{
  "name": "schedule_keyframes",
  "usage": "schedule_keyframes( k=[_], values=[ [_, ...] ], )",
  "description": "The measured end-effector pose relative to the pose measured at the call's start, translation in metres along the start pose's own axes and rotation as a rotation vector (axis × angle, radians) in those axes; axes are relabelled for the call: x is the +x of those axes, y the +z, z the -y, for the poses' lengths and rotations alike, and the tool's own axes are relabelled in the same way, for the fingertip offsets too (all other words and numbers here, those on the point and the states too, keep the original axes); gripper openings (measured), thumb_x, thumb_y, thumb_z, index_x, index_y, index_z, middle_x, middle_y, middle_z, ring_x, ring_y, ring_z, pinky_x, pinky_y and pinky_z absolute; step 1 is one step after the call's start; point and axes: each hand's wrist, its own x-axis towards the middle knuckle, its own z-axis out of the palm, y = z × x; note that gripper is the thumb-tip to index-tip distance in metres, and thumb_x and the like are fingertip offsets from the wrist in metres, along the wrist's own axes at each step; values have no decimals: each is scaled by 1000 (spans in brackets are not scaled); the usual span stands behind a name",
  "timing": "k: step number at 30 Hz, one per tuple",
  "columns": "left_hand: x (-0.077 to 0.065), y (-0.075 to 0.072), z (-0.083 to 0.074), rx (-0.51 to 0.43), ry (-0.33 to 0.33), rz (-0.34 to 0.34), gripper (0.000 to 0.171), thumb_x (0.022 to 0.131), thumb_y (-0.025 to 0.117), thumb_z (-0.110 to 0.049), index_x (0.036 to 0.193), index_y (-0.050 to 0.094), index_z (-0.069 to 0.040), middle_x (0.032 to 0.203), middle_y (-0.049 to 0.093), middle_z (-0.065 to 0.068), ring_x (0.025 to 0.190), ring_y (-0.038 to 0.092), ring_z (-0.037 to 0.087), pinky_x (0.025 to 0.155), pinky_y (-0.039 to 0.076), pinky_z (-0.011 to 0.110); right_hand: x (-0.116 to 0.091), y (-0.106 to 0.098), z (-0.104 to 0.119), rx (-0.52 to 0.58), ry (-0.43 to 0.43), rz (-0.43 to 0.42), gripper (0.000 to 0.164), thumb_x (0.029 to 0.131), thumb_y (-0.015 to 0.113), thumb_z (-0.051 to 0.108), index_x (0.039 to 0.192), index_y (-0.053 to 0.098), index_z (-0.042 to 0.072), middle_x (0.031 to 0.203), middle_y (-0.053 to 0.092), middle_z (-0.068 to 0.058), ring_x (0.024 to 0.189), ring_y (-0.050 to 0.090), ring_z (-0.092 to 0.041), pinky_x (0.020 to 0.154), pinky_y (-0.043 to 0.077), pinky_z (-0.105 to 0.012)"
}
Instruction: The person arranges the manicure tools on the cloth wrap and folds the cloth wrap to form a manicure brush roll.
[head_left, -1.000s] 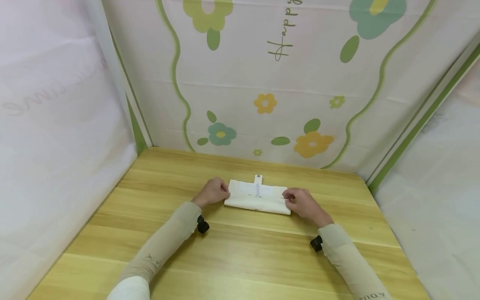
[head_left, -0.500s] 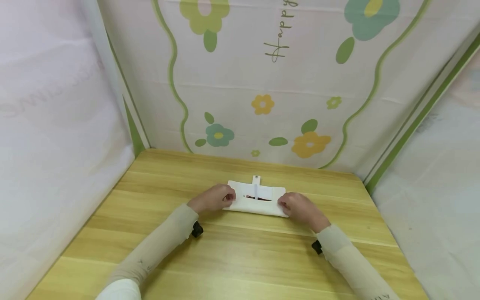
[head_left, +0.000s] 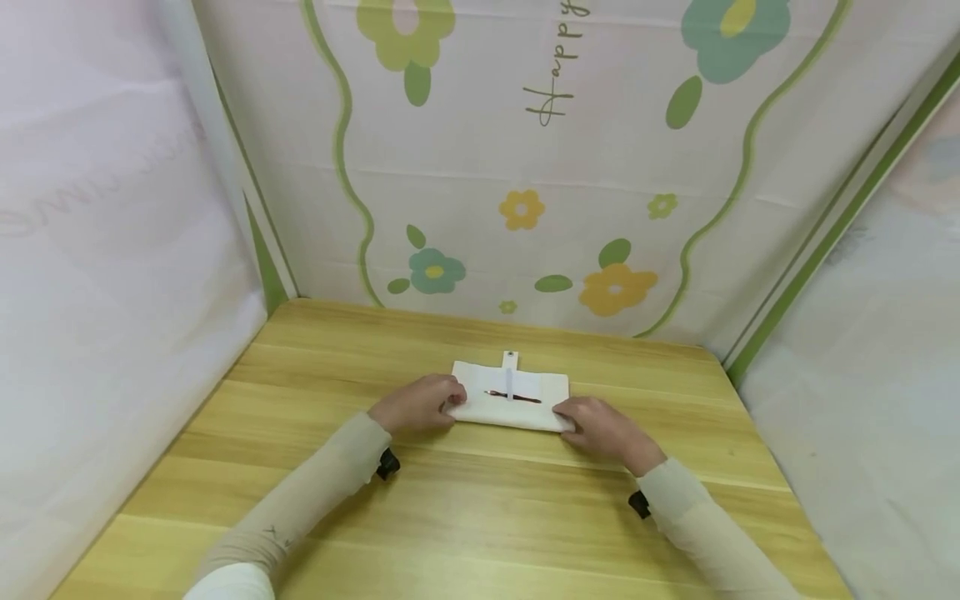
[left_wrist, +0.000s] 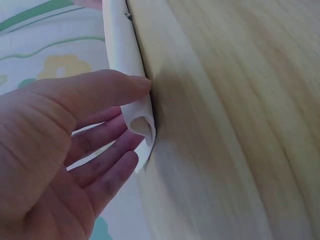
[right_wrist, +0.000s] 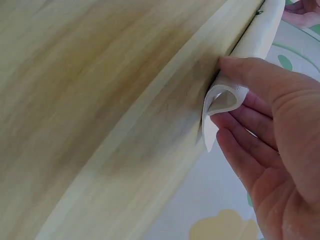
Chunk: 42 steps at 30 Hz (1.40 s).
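A white cloth roll-up case (head_left: 491, 411) lies on the table, its near edge curled over into a loose roll. From its far side sticks out a short strap (head_left: 510, 359) with a metal snap. A slim dark red stick, like a paintbrush (head_left: 529, 400), lies across the case under a pale band. My left hand (head_left: 422, 403) pinches the rolled edge at the left end, thumb in front and fingers behind. At the right end my right hand (head_left: 606, 428) pinches the same roll likewise. Both wrist views show the roll's hollow end (right_wrist: 225, 95) between thumb and fingers.
The wooden table (head_left: 465, 508) stretches in front of the case and to both sides. Behind it hangs a flowered curtain (head_left: 450, 183), with pale cloth walls at left and right. A small black device (head_left: 387, 463) sits at the left wrist.
Both hands have shifted slightly and re-gripped the near edge, thumbs now in front. The dark red stick, largely covered a second ago, now shows on the case.
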Motion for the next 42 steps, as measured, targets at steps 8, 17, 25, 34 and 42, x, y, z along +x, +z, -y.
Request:
schedule_keyframes(
  k=[8,17,25,34,42],
  values=[
    [2,-6,12,-214,-74,14,20,98,70,-8,118,75,-6,115,75,5,104,69,16,94,58,34,5,-8,-18,222,109,39,33,100,74,21,130,73,6,124,76,-8,89,67,-10,83,58,-33],
    [14,-15,30,-458,-252,-5,26,106,64,-23,122,73,-5,116,73,9,103,69,22,92,58,39,19,-12,-50,478,254,78,33,104,69,33,125,76,9,116,77,-6,99,70,-14,87,57,-33],
    [29,-9,34,-628,-413,-103,23,104,66,-19,113,73,2,101,71,13,85,70,23,76,60,34,31,-14,-60,502,307,42,35,104,68,36,120,77,6,112,77,-10,94,68,-16,83,56,-33],
    [40,-5,21,-221,-397,-257,15,95,73,-12,98,71,2,92,71,13,74,56,18,71,50,32,39,-16,-59,506,405,-17,35,99,75,35,117,77,6,113,76,-11,99,68,-21,87,57,-38],
    [59,2,7,15,-181,-224,20,91,75,-6,109,73,3,107,73,14,97,65,24,90,58,38,48,-13,-51,435,469,-20,30,99,76,28,114,75,2,111,75,-13,98,68,-22,89,57,-41]
  ],
)
